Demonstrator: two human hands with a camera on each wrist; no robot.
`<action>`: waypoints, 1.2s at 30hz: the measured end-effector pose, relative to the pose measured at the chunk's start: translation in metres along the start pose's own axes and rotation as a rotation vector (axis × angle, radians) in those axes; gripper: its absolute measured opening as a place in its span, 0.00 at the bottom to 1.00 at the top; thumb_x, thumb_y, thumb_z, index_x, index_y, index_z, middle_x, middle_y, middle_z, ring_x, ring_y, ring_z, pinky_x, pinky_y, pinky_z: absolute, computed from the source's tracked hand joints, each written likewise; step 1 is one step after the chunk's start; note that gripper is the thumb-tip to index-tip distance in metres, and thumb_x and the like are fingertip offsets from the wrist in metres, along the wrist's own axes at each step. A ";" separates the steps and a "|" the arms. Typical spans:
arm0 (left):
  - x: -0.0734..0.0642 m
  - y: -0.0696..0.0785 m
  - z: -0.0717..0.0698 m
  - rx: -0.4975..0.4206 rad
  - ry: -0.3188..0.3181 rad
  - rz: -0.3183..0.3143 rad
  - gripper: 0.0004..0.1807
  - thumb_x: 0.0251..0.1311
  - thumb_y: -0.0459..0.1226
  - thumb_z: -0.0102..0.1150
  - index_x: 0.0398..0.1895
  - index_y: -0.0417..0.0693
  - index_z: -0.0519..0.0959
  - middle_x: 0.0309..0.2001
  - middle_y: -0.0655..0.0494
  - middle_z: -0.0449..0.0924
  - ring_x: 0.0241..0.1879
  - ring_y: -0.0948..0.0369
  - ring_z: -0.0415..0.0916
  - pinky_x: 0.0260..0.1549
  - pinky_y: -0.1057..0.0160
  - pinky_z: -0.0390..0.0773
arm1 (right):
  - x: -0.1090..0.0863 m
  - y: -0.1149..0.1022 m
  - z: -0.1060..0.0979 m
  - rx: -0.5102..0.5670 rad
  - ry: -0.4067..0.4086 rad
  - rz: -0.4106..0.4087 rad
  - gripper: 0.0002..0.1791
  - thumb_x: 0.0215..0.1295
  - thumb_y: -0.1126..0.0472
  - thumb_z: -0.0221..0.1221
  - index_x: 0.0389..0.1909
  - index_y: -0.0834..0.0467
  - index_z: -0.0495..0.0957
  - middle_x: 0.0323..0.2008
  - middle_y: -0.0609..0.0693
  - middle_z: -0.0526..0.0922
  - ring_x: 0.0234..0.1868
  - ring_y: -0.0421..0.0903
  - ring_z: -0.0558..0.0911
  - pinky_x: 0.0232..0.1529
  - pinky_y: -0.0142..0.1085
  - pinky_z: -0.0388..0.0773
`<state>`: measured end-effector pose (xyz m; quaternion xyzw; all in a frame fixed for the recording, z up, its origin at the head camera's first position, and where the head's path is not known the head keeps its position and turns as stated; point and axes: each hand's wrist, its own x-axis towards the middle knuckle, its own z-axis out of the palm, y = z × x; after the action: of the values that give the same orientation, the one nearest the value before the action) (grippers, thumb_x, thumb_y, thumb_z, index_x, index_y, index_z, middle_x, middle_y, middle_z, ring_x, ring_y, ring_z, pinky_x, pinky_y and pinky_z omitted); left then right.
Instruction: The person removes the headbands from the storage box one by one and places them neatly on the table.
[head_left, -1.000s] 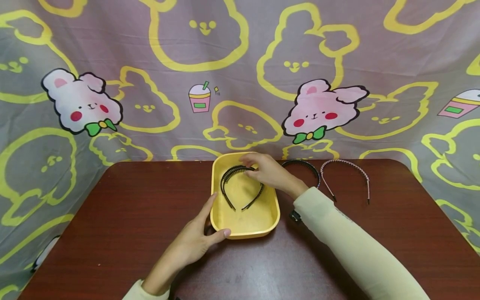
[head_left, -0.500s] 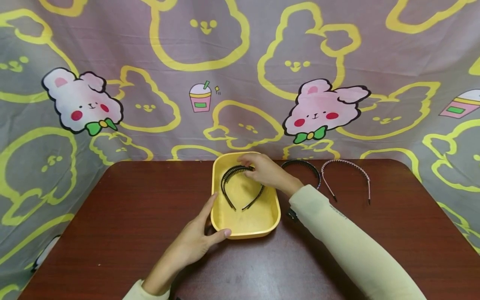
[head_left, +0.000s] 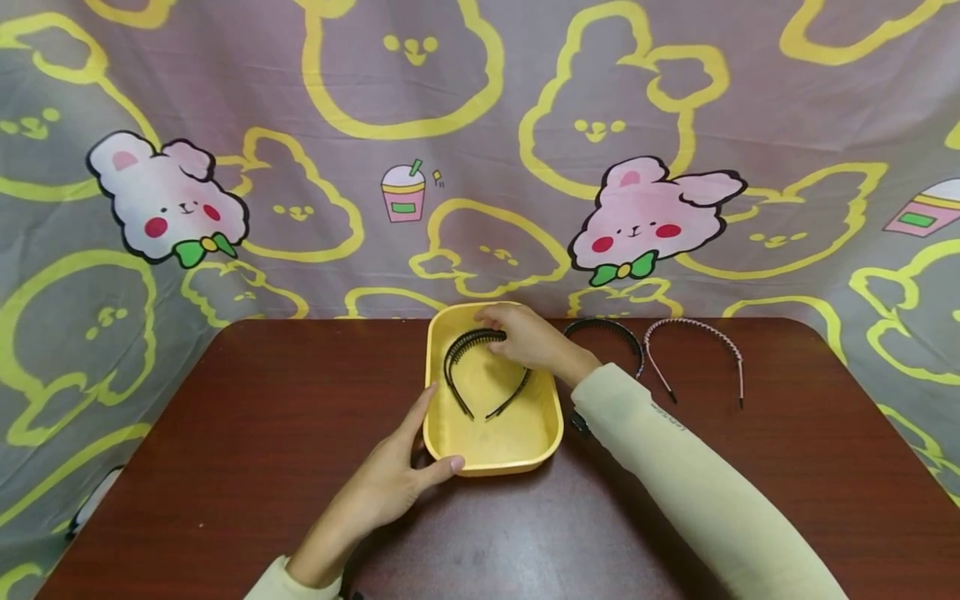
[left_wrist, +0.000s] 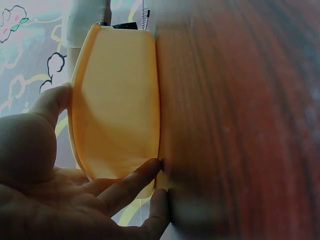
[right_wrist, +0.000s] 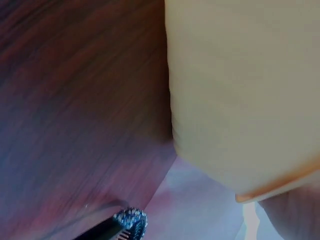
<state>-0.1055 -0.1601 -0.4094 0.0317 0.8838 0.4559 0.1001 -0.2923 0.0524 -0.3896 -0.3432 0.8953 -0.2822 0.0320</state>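
Note:
A yellow plastic basket (head_left: 495,468) stands at the middle of the table in the head view. In it is a black toothed headband (head_left: 459,343), its ends pointing toward me; its band looks doubled, and I cannot tell whether two lie together. My right hand (head_left: 525,337) reaches over the basket's far right side and pinches the top of the headband, hiding part of the arch. At the near left corner, my left hand (head_left: 386,479) rests spread against the basket. Its thumb touches the rim and its fairly straight fingers touch the side wall (left_wrist: 117,95).
Right of the basket lie another black headband (head_left: 609,325), partly hidden by the right arm, and a pink spiral-wrapped headband (head_left: 701,329). A glittery headband end (right_wrist: 131,222) shows in the right wrist view. Behind the brown table (head_left: 247,433) hangs a patterned cloth (head_left: 480,150).
The right forearm and sleeve have shifted slightly left, while the right hand stays at the headband's top. The left hand and the basket have hardly moved.

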 end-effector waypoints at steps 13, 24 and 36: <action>0.001 0.001 -0.001 0.008 0.004 0.005 0.57 0.63 0.52 0.73 0.87 0.66 0.45 0.80 0.40 0.61 0.75 0.42 0.66 0.74 0.36 0.63 | 0.005 0.002 0.008 -0.118 -0.021 0.004 0.23 0.65 0.71 0.66 0.62 0.68 0.79 0.54 0.62 0.87 0.58 0.57 0.84 0.65 0.49 0.78; 0.001 0.000 0.000 0.022 0.007 0.003 0.56 0.63 0.53 0.72 0.87 0.67 0.45 0.79 0.40 0.62 0.75 0.42 0.67 0.72 0.35 0.65 | 0.005 0.002 0.009 -0.160 -0.042 0.017 0.25 0.65 0.70 0.66 0.64 0.65 0.79 0.55 0.61 0.86 0.60 0.56 0.83 0.65 0.48 0.78; 0.000 0.001 0.000 0.003 0.002 -0.007 0.56 0.63 0.52 0.73 0.87 0.68 0.45 0.78 0.38 0.64 0.74 0.43 0.68 0.72 0.36 0.65 | 0.006 0.003 0.010 -0.173 -0.052 0.029 0.24 0.66 0.69 0.66 0.63 0.64 0.79 0.55 0.60 0.87 0.59 0.56 0.84 0.64 0.49 0.79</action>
<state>-0.1060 -0.1595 -0.4089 0.0282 0.8848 0.4540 0.1009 -0.2960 0.0453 -0.3989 -0.3390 0.9201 -0.1941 0.0296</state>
